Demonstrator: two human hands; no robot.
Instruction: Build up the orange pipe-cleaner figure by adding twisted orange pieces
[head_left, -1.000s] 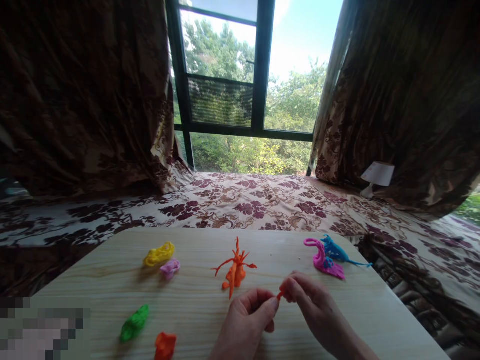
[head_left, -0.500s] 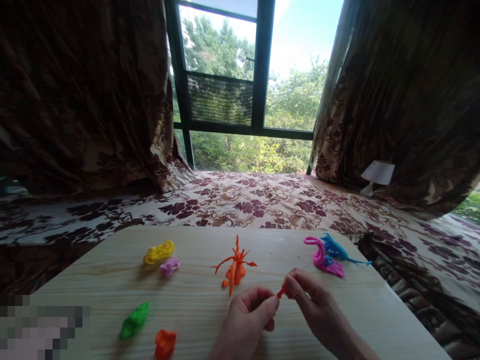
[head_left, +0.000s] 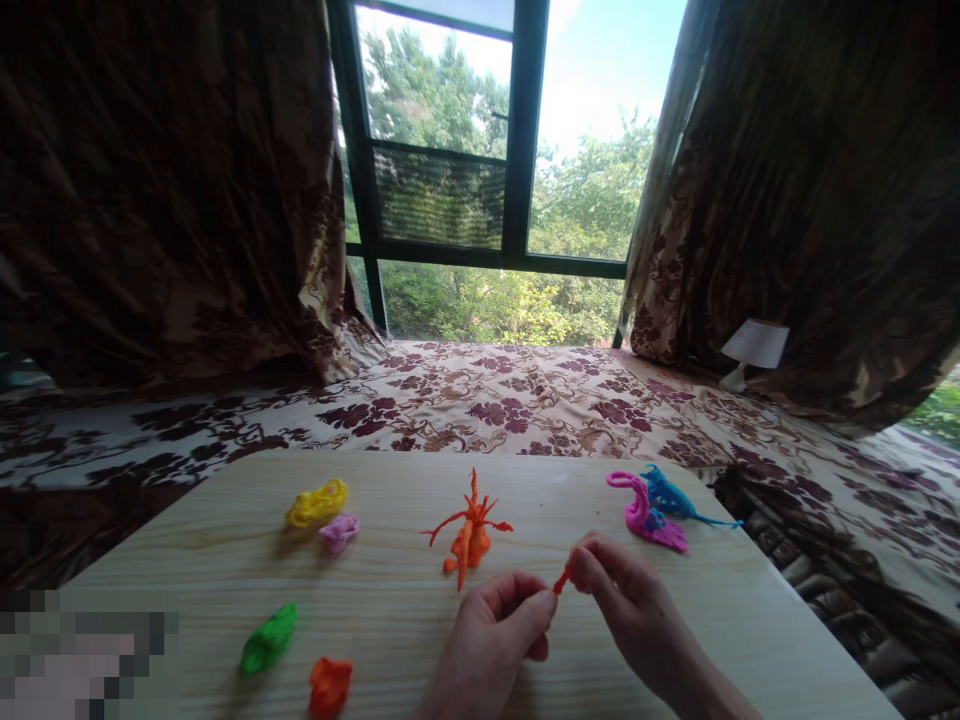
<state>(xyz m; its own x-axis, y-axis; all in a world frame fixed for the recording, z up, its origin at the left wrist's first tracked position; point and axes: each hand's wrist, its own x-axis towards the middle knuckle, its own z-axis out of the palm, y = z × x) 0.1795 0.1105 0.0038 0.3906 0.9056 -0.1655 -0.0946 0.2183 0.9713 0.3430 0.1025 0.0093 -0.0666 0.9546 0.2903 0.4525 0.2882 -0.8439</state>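
Two Hands Pinching a Small Orange Piece Over a Pale Tabletop

At the lower centre of the frame, the left hand (head_left: 499, 635) is pinching one end of a small orange piece (head_left: 562, 579) between thumb and forefinger. Just to its right, the right hand (head_left: 626, 595) is gripping the other end, its fingertips closing together on it. The piece is slanting between the two hands, which are staying slightly apart.

Beyond the left hand, near the middle of the tabletop (head_left: 420, 620), an orange branching figure (head_left: 472, 538) is standing with thin arms spreading outward and one pointing up. Right of centre, a pink curved figure (head_left: 641, 515) is lying against a blue figure (head_left: 671, 497), whose thin tail is stretching toward the right edge of the tabletop.

On the left side of the tabletop, a yellow looped piece (head_left: 317, 503) is resting just beside a light pink lump (head_left: 340, 532). Nearer the bottom of the frame, a green lump (head_left: 269, 640) is lying at lower left, and an orange lump (head_left: 331, 686) is sitting to its right, well apart from the hands.

Behind the tabletop, a flower-patterned cloth (head_left: 510, 400) is spreading below the window (head_left: 517, 200), and a small white lamp (head_left: 756, 344) is standing at the right.
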